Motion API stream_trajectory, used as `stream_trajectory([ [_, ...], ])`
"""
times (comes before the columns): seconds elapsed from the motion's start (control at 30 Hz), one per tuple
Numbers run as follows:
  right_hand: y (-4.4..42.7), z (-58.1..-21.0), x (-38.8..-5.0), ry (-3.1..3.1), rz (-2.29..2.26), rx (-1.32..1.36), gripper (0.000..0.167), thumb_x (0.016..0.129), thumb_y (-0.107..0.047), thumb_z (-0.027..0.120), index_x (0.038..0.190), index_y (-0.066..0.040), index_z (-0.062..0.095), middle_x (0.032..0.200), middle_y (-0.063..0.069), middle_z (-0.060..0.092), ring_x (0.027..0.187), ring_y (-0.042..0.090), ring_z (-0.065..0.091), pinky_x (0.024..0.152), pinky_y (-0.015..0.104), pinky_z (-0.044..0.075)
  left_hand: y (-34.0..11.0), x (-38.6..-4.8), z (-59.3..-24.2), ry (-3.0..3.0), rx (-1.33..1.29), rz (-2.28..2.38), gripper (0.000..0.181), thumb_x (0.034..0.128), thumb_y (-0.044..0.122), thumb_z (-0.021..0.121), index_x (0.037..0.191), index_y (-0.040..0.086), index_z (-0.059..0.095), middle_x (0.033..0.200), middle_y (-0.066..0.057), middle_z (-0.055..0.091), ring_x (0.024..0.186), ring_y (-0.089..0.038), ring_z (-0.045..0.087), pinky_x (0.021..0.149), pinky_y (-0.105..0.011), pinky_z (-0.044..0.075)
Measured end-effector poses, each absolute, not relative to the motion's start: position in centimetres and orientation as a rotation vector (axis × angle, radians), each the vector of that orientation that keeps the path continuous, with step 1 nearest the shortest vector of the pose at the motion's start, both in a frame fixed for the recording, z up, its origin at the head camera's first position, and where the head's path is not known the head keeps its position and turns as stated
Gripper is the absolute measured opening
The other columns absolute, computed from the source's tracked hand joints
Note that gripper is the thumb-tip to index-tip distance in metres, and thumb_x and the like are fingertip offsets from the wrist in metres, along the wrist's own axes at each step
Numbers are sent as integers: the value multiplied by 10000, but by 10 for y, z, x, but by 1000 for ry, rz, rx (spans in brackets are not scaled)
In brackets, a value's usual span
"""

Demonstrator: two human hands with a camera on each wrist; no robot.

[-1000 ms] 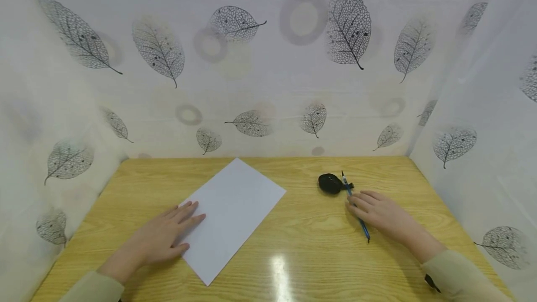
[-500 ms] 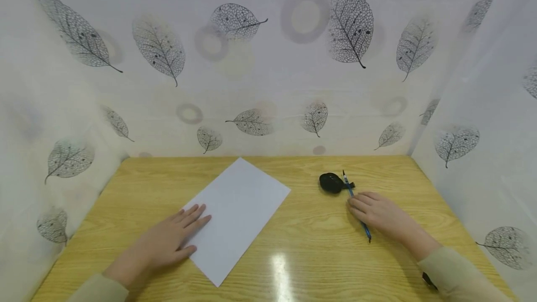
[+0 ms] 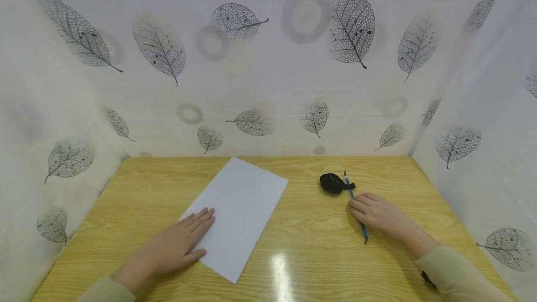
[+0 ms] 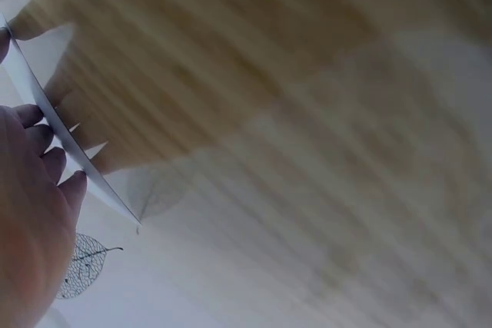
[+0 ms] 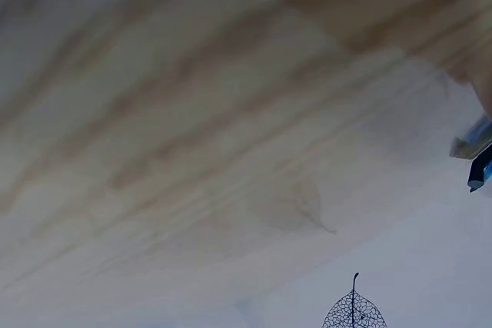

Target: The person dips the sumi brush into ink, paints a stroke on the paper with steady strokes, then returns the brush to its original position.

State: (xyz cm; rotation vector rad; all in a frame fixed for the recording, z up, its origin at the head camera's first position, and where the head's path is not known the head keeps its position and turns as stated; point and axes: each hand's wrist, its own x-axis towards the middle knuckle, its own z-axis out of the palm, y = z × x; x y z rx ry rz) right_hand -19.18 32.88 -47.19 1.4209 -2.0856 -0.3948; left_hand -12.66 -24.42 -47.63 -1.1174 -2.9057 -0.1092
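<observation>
A blank white sheet of paper (image 3: 241,213) lies slanted on the wooden table, left of centre. My left hand (image 3: 174,245) rests flat on its left edge, fingers straight and thumb spread; the left wrist view has the same fingers (image 4: 54,144) against the paper's edge. To the right, my right hand (image 3: 379,216) pinches the middle of a slim blue brush (image 3: 363,231) with curled fingers; the thumb is hidden. Its dark tip points away from me, and the upper part crosses the tab of a black oval object (image 3: 331,183). At the right wrist view's edge shows the brush's dark end (image 5: 478,174).
The glossy wood-grain table (image 3: 302,246) carries a bright light reflection near its front. Leaf-printed pale sheeting (image 3: 268,83) stands along the back and both sides. A small dark item (image 3: 428,278) shows under the right sleeve.
My left hand has slid to the right, and the paper has turned clockwise, its near corner shifting right. My right fingers have closed round the brush, whose near end has swung slightly left.
</observation>
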Motion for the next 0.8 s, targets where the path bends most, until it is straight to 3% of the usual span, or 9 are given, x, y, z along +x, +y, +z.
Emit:
stream_trajectory([
  [0.1, 328, -472, -192, -2071, -403, 1432, 739, 1138, 4, 27, 1055, -58, 758, 1086, 81, 765, 979, 211, 724, 869, 363, 623, -241, -125, -477, -2921, -1105, -110, 733, 1072, 527, 534, 1628, 65, 411, 1717, -98, 391, 1560, -314, 428, 1232, -105, -116],
  [0.2, 328, -471, -193, -2050, -422, 1454, 752, 1131, 25, 20, 1024, -73, 757, 1074, 78, 765, 969, 208, 722, 857, 355, 623, -238, -123, -476, -2911, -1107, -87, 729, 1075, 518, 536, 1621, 50, 418, 1706, -118, 406, 1551, -324, 440, 1325, -235, 87],
  [0.33, 328, -471, -194, -2014, -439, 1489, 745, 1130, 32, 30, 992, -98, 751, 1056, 69, 761, 955, 205, 715, 841, 343, 620, -234, -122, -475, -2928, -1118, -53, 702, 1084, 480, 534, 1624, 48, 412, 1707, -130, 401, 1552, -328, 438, 1254, -463, 384],
  [0.8, 328, -467, -194, -1885, -558, 1514, 725, 1113, 100, 71, 1020, -119, 756, 1049, 43, 765, 945, 184, 722, 827, 319, 626, -227, -120, -467, -2944, -1159, 50, 613, 1092, 331, 539, 1624, 53, 416, 1706, -138, 399, 1551, -323, 443, 1238, -480, 441],
])
